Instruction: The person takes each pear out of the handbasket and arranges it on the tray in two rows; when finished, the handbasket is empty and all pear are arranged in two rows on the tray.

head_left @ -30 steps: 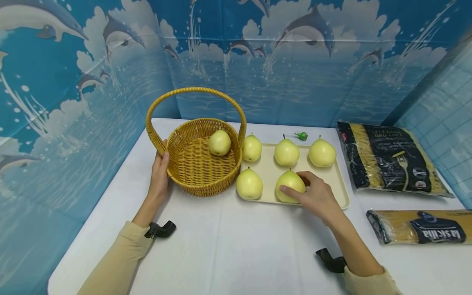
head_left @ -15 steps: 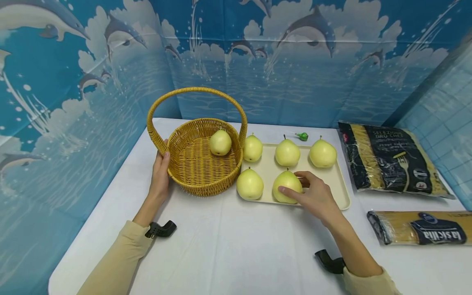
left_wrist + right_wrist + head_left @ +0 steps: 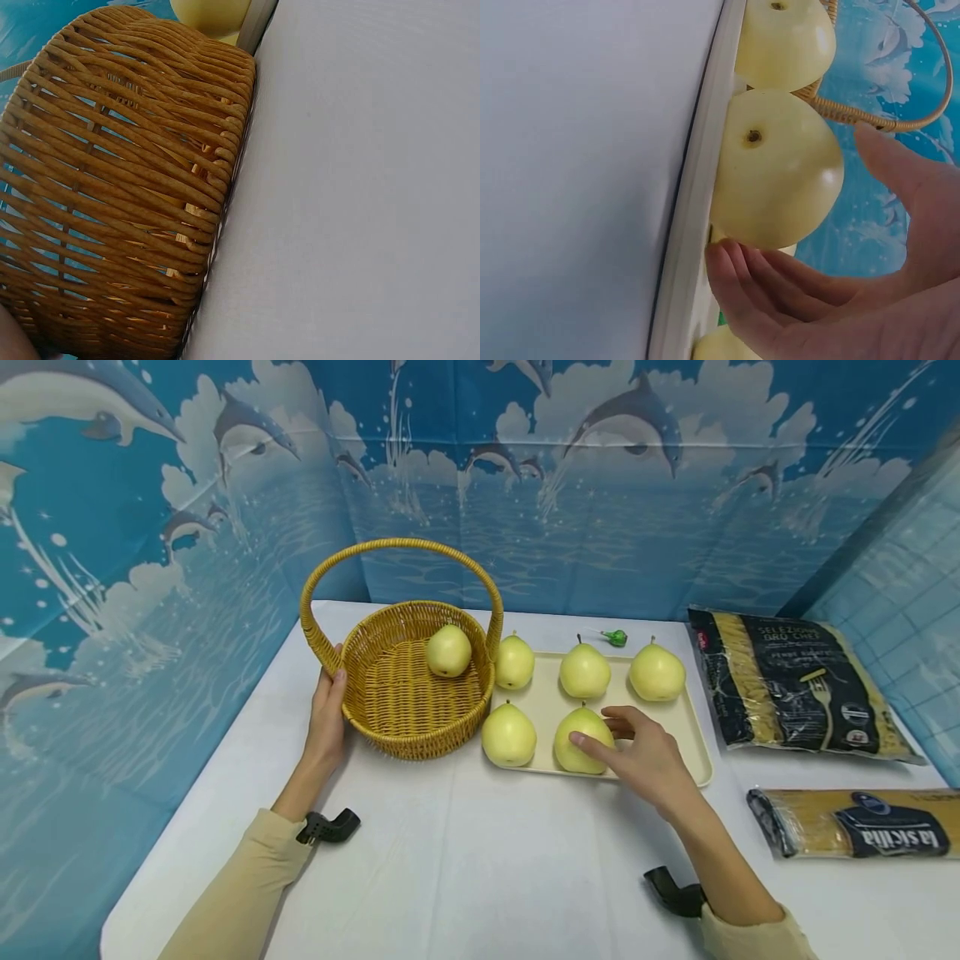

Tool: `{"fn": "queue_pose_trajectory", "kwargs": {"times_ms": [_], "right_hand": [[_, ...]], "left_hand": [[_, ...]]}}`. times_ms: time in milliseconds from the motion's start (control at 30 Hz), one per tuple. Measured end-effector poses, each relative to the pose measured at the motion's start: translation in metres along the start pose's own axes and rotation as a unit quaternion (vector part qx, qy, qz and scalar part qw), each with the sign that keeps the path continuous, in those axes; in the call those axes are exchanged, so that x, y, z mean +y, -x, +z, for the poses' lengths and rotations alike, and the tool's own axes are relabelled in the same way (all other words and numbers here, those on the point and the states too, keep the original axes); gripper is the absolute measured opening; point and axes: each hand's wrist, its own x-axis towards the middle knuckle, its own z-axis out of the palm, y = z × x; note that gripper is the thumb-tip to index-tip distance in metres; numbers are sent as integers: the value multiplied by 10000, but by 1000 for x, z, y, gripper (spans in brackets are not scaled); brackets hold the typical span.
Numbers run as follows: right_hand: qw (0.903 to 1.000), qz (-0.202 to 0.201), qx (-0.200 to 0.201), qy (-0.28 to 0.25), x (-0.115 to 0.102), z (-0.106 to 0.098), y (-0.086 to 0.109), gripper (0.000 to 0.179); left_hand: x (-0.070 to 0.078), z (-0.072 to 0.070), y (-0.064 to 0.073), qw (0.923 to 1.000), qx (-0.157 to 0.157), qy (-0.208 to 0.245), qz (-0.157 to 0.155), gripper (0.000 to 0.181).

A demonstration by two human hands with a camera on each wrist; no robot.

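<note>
My left hand (image 3: 325, 714) grips the left side of a woven wicker basket (image 3: 390, 739), thumb at the rim by the base of its tall handle; the fingers behind are mostly hidden. One yellow-green pear (image 3: 448, 651) lies inside the basket. On the cream tray (image 3: 637, 760) sits the front middle pear (image 3: 581, 742), with my right hand (image 3: 645, 756) around its right side. In the right wrist view the thumb (image 3: 889, 161) stands off that pear, and the fingertips (image 3: 724, 259) are close to it; whether they touch I cannot tell.
Several more pears share the tray, such as the front left pear (image 3: 508, 735) and back right pear (image 3: 656, 671). A small green item (image 3: 615, 637) lies behind it. To the right are a black pasta bag (image 3: 802, 681) and a spaghetti pack (image 3: 862, 822). A dolphin-print curtain (image 3: 525, 543) hangs behind.
The front middle pear has shifted slightly left on the tray with my right hand, whose fingers have since loosened from it. My left hand and the basket stay put.
</note>
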Motion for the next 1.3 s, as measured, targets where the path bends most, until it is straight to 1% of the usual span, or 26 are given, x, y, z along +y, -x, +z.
{"fn": "queue_pose_trajectory", "kwargs": {"times_ms": [233,400,467,600,833,933,1033,1133,1300], "right_hand": [[9971,-497,475,-315,-14,-3,2,78],[9910,-892,751,-650,-32,1,-1,71],[9886,-997,797,-797,-41,5,-2,68],[9853,-1188,707,-1007,-60,17,-6,67],[9757,-1533,334,-1526,-91,44,-15,67],[9709,-1649,168,-1729,-100,58,-22,68],[9669,-1767,101,-1835,-106,68,-30,70],[9655,-1825,113,-1853,-112,76,-39,71],[9646,-1832,-27,-1899,-123,86,-56,76]], "left_hand": [[0,-1,0,10000,-25,-18,-27,62],[1,-1,1,10000,3,-9,-52,62],[1,-1,1,10000,4,-11,-54,62],[0,-1,1,10000,4,-24,-53,62],[0,0,1,10000,-3,-78,-32,63],[0,1,1,9999,26,-91,-71,62],[0,2,2,9999,27,-70,-97,62],[0,2,2,9999,23,-55,-88,62],[1,2,1,9999,68,-86,-59,62]]}}
